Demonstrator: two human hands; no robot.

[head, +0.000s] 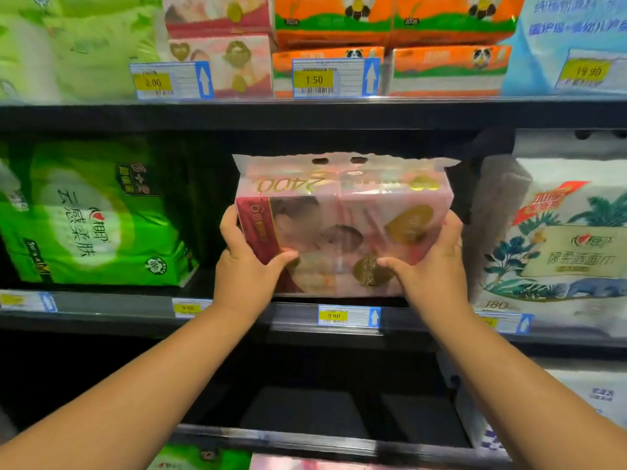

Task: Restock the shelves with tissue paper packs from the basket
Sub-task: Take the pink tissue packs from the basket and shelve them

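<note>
A pink tissue pack (pixel 342 225) is held upright in the dark gap of the middle shelf (pixel 101 315), between a green pack (pixel 95 212) on its left and a white pack with a palm-leaf print (pixel 559 249) on its right, and apart from both. The left hand (pixel 244 266) grasps the pack's lower left corner, with the thumb laid across the front face and the fingers wrapped round the side. The right hand (pixel 431 266) grasps the lower right corner the same way, its thumb pressed on a gold emblem on the front. The pack's printing reads upside down, and its clear handle flap with two punched holes stands along the top edge. Its bottom edge sits level with the shelf lip, just above a yellow price tag (pixel 334 316), and it seems to rest on the shelf, though the hands and blur hide the contact. On the upper shelf (pixel 305 115) stand orange panda packs (pixel 390 25) and stacked pink packs (pixel 220 59), with more price tags in front of them. Below the forearms, the lower shelf shows a dark gap beside a white pack at the right.
</note>
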